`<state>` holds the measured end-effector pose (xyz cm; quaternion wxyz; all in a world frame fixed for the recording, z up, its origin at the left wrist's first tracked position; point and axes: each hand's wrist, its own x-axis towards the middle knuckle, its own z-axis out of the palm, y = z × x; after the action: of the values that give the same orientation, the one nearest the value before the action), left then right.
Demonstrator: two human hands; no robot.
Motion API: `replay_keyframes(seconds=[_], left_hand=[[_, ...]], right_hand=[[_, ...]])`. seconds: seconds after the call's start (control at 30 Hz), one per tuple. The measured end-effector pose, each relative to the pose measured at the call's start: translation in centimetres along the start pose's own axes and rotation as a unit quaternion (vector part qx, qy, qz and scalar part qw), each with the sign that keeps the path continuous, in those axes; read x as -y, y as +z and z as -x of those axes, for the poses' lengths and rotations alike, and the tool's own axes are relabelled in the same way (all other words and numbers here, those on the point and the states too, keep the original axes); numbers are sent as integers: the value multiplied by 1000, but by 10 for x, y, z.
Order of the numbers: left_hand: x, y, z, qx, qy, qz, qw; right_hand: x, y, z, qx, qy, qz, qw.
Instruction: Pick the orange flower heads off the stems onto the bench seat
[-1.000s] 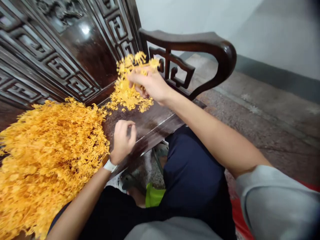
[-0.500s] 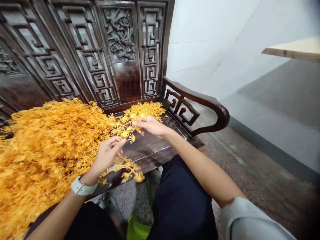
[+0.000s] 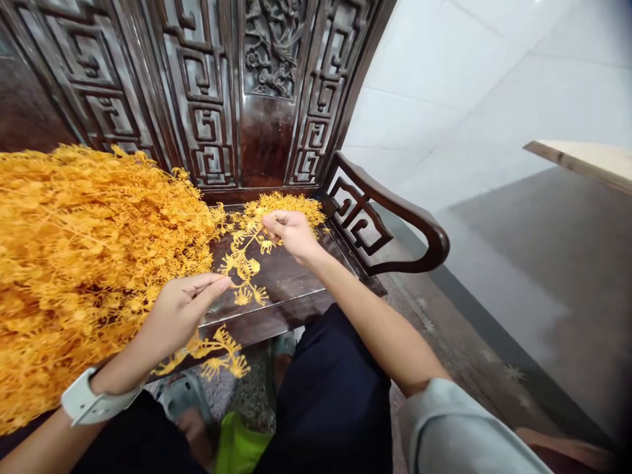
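Between my two hands stretches a yellow artificial flower sprig point(image 3: 245, 263), made of thin plastic-looking stems with spidery blossoms. My right hand point(image 3: 292, 232) pinches its stem at the upper end, over the bench seat. At the lower left end, my left hand point(image 3: 185, 306), with a pale watch band on the wrist, closes thumb and fingers on a tip of the sprig. Another yellow sprig point(image 3: 222, 355) shows below my left hand, past the seat's front edge; how it is held up is hidden.
A big heap of yellow sprigs point(image 3: 99, 243) covers the left of the dark wooden bench point(image 3: 296, 280). A smaller pile point(image 3: 309, 209) lies by the curved armrest point(image 3: 434, 247). Carved backrest panels point(image 3: 266, 141) rise behind. Something bright green point(image 3: 239, 444) is between my legs.
My hands have drawn apart, the left one down and left, the right one slightly up. The sprig between them now shows more of its length. The view has shifted too.
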<state>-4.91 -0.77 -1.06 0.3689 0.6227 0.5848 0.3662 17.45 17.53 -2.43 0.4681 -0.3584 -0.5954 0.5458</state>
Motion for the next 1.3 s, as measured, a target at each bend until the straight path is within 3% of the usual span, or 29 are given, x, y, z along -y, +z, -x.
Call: replay_keyframes(seconds=[0.1,0.13,0.2,0.27,0.3,0.37,0.4,0.43,0.5,0.57,0.63,0.67,0.77,0.9,1.2,1.3], left_hand=[[4,-7,9,5,1,-8,1000],[8,-9,11,10,-5,-10,1000],[17,-16,12,7,-27,-10,1000],[28,-22,10,-15,-41,-4,999],[33,-25,9,-30,-42,-1,999],[39,-28,7,-57,-40,4,998],[40,-28,7,-61,-39,5,997],[40,-28,7,-61,-39,6,997],[40,-25,9,-53,-38,8,998],[40,-22,10,-39,-39,10,998],[43,-18,10,-29,-43,15,999],[45,-17,10,-25,-46,20,998],[48,-13,8,-18,-59,38,997],[43,-7,6,1,-41,69,997],[29,18,6,63,-31,154,986],[29,23,5,70,-60,146,985]], right_hand=[[-3,-24,-16,-165,-6,16,986],[-5,-33,-18,-164,0,48,985],[-10,-44,-15,-65,49,105,991],[-17,-46,-5,86,104,146,980],[-20,-45,1,175,128,165,962],[-24,-40,10,347,171,208,898],[-24,-38,11,400,185,219,870],[-23,-38,11,411,188,215,866],[-17,-41,5,296,156,143,931],[-9,-47,-4,107,104,15,989],[-3,-52,-10,-16,94,-93,991],[-1,-54,-10,-30,112,-118,986],[-4,-52,-2,-4,148,-82,986],[-6,-36,16,43,128,-8,991],[17,-5,40,286,102,28,952],[20,-3,43,316,54,59,945]])
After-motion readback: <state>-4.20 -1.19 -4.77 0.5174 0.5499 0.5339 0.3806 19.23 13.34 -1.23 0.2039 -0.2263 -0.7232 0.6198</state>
